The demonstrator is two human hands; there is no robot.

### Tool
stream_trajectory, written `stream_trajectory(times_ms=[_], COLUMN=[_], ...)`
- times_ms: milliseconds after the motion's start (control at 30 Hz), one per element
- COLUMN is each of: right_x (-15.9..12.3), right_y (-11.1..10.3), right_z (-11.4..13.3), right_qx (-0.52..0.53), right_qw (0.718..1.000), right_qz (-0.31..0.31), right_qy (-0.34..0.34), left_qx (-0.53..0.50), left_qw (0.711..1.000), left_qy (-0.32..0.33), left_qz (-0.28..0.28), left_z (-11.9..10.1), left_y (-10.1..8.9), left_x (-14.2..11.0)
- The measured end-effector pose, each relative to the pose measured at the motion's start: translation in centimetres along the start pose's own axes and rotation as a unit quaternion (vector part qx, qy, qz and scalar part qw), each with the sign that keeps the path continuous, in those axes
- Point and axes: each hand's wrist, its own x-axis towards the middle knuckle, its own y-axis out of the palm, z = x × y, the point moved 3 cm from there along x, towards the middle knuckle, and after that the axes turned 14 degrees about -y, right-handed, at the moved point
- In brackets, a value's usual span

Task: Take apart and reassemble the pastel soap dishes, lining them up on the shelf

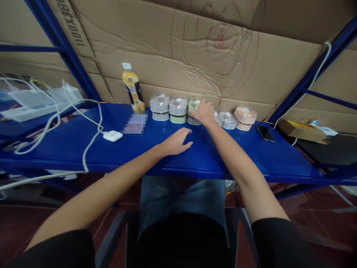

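A row of small round, clear-lidded containers stands along the back of the blue shelf, mostly stacked in twos. My right hand (205, 112) reaches to the middle of the row, its thumb and fingers around the right side of a green round container (193, 105) on top of a grey one (192, 120). My left hand (177, 142) hovers over or rests on the shelf in front, thumb and fingers apart, holding nothing. Left of the green one are two stacks with grey tops (160, 103). To the right stand a single grey container (228, 121) and a peach stack (245, 117); my right hand partly covers another.
A yellow drink bottle (134, 89) stands at the back left, near a blurred flat item (136, 123). A white earbud case (112, 136) and white cables (93, 143) lie left. A phone (264, 133) lies right, beside an open cardboard box (304, 131). Cardboard (156, 48) backs the shelf.
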Motion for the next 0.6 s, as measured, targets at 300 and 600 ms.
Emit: stream_trajectory(times_ms=[300,600], right_x=[0.7,-0.8], right_y=[1.7,-2.1], right_z=[0.5,-3.8], right_qx=[-0.017,0.08], right_qw=[1.0,0.994], right_qz=[-0.009,-0.057], right_qy=[0.012,-0.046], left_qx=[0.012,-0.121], left_qw=[1.0,0.992], left_qy=[0.007,-0.034], left_qz=[-0.005,-0.028], left_z=[0.0,0.8], left_y=[0.1,-0.2], left_x=[0.0,0.3])
